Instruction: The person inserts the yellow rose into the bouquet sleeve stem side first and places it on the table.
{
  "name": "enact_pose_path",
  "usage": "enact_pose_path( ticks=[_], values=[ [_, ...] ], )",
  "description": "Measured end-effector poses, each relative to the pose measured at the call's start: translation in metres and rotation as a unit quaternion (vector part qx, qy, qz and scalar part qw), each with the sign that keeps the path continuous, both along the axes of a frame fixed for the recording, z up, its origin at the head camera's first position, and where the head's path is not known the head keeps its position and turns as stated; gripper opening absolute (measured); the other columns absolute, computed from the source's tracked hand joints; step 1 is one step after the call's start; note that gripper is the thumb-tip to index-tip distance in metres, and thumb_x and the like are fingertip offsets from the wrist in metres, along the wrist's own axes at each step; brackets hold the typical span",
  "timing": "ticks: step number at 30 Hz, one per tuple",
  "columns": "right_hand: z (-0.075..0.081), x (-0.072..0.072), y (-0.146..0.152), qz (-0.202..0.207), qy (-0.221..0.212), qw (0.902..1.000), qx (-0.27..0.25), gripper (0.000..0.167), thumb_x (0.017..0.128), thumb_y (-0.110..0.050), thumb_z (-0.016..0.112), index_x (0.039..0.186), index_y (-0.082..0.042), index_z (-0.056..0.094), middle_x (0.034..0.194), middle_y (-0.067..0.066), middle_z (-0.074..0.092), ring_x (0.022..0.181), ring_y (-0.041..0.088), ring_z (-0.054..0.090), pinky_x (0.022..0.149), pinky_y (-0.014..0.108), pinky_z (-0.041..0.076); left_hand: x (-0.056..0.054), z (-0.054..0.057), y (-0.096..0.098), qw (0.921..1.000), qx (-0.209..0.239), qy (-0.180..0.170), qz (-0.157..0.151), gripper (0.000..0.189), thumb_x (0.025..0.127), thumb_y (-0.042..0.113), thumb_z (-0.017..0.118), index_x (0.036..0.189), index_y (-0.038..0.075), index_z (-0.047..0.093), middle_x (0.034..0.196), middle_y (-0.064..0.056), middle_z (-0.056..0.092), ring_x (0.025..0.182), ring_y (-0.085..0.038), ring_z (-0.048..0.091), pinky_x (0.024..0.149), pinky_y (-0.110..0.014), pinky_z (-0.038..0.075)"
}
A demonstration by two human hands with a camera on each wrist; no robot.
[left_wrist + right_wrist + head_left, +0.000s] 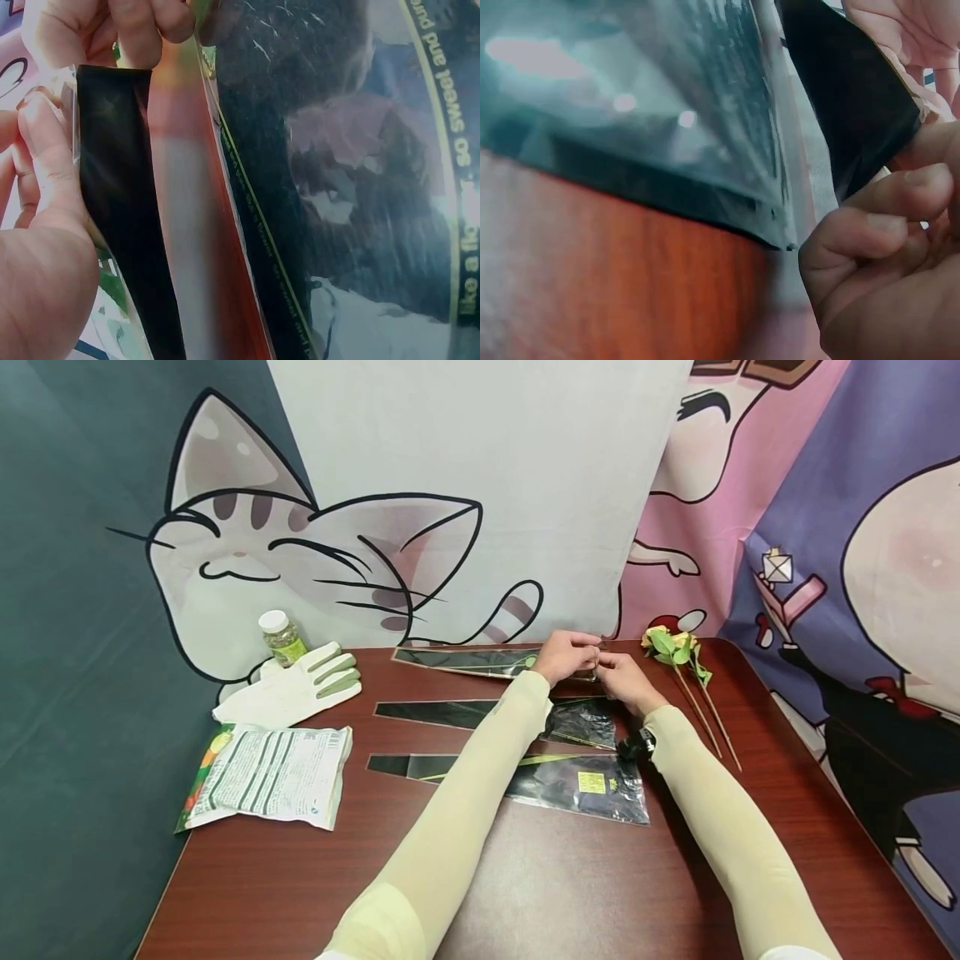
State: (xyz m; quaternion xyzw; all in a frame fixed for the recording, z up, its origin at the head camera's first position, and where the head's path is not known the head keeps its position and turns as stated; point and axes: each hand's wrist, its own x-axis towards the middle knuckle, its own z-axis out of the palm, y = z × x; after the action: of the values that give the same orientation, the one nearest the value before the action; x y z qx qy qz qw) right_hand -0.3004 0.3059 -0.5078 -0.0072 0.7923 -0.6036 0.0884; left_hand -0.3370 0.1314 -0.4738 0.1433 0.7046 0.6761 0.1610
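Note:
Three long tapered plastic flower sleeves, dark with clear film, lie one behind another on the table. At the wide right end of the farthest sleeve (480,660), both hands meet. My left hand (567,656) pinches the edge of that end between thumb and fingers. Close beside it, my right hand (626,681) grips the same end with curled fingers. The raised black part of the sleeve (116,150) stands between the hands in the left wrist view. Nearer me are the middle sleeve (431,712) and the nearest sleeve (555,789), which carries a yellow square label.
Two yellow artificial roses (678,647) with long stems lie at the right. On the left are a jar (285,643) with a white lid, a white glove (277,693) with green fingertips, and a printed plastic packet (270,774). Printed cloth hangs behind the table (585,877).

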Motion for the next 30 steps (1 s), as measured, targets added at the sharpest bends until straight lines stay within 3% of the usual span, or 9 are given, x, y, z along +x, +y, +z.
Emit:
enact_pose_path(
  ticks=[4, 6, 11, 15, 18, 23, 27, 30],
  values=[
    [0.003, -0.001, 0.002, 0.007, -0.003, 1.0, 0.002, 0.024, 0.108, -0.008, 0.05, 0.113, -0.016, 0.073, 0.051, -0.01, 0.041, 0.04, 0.007, 0.033, 0.04, 0.022, 0.029, 0.001, 0.002, 0.001, 0.9999, -0.01, 0.007, 0.007, 0.029, 0.099, 0.004, 0.07, 0.126, -0.001, 0.076, 0.116, -0.014, 0.08, 0.08, -0.007, 0.074, 0.077, -0.022, 0.065],
    [0.009, 0.0, 0.002, 0.007, -0.006, 0.9999, 0.004, 0.025, 0.108, -0.009, 0.05, 0.114, -0.018, 0.073, 0.054, -0.009, 0.044, 0.041, 0.007, 0.034, 0.04, 0.022, 0.032, 0.001, 0.004, 0.001, 0.9999, -0.01, 0.007, 0.011, 0.029, 0.099, 0.005, 0.069, 0.127, -0.001, 0.076, 0.115, -0.014, 0.08, 0.082, -0.009, 0.076, 0.077, -0.022, 0.066],
    [0.032, 0.01, -0.004, -0.009, -0.02, 0.9997, -0.004, 0.028, 0.111, -0.015, 0.052, 0.132, -0.008, 0.068, 0.059, -0.005, 0.052, 0.044, 0.009, 0.04, 0.044, 0.027, 0.038, 0.002, 0.005, 0.001, 0.9996, -0.023, 0.01, 0.016, 0.029, 0.102, 0.004, 0.065, 0.128, 0.0, 0.076, 0.111, -0.015, 0.081, 0.087, -0.017, 0.08, 0.076, -0.021, 0.065],
    [0.039, 0.014, -0.006, -0.032, -0.021, 0.9992, -0.014, 0.024, 0.111, -0.019, 0.055, 0.125, -0.006, 0.07, 0.065, -0.004, 0.058, 0.048, 0.012, 0.044, 0.046, 0.028, 0.04, 0.0, 0.0, 0.001, 0.999, -0.034, 0.009, 0.026, 0.029, 0.101, 0.002, 0.064, 0.128, 0.0, 0.076, 0.112, -0.014, 0.08, 0.088, -0.018, 0.08, 0.075, -0.021, 0.065],
    [0.037, 0.012, -0.004, -0.045, -0.017, 0.9987, -0.019, 0.023, 0.111, -0.021, 0.056, 0.12, -0.005, 0.07, 0.066, -0.003, 0.057, 0.049, 0.013, 0.044, 0.045, 0.028, 0.04, -0.002, -0.003, 0.001, 0.9989, -0.034, 0.005, 0.033, 0.028, 0.1, 0.002, 0.067, 0.126, -0.002, 0.076, 0.111, -0.014, 0.081, 0.087, -0.017, 0.08, 0.076, -0.021, 0.065],
    [0.022, 0.004, 0.003, -0.06, -0.012, 0.9976, -0.033, 0.028, 0.111, -0.025, 0.057, 0.123, -0.002, 0.068, 0.065, -0.004, 0.058, 0.048, 0.009, 0.042, 0.044, 0.026, 0.037, -0.004, -0.002, -0.003, 0.9988, -0.035, 0.014, 0.03, 0.027, 0.1, 0.004, 0.069, 0.125, -0.001, 0.077, 0.107, -0.012, 0.081, 0.086, -0.015, 0.079, 0.077, -0.022, 0.066],
    [0.014, 0.0, 0.008, -0.069, -0.01, 0.9969, -0.037, 0.036, 0.11, -0.029, 0.06, 0.13, 0.0, 0.068, 0.079, -0.004, 0.072, 0.047, 0.007, 0.04, 0.044, 0.024, 0.036, -0.007, 0.001, -0.012, 0.9983, -0.044, 0.026, 0.029, 0.024, 0.1, 0.008, 0.072, 0.123, 0.005, 0.079, 0.107, -0.01, 0.08, 0.091, -0.023, 0.078, 0.081, -0.03, 0.067],
    [0.011, -0.002, 0.012, -0.074, -0.011, 0.9966, -0.035, 0.043, 0.109, -0.031, 0.062, 0.137, 0.002, 0.065, 0.09, -0.003, 0.078, 0.045, 0.006, 0.038, 0.044, 0.024, 0.035, -0.012, 0.002, -0.021, 0.9939, -0.089, 0.056, 0.033, 0.025, 0.1, 0.013, 0.074, 0.124, 0.011, 0.079, 0.111, -0.006, 0.079, 0.096, -0.023, 0.076, 0.081, -0.031, 0.065]
  ],
)
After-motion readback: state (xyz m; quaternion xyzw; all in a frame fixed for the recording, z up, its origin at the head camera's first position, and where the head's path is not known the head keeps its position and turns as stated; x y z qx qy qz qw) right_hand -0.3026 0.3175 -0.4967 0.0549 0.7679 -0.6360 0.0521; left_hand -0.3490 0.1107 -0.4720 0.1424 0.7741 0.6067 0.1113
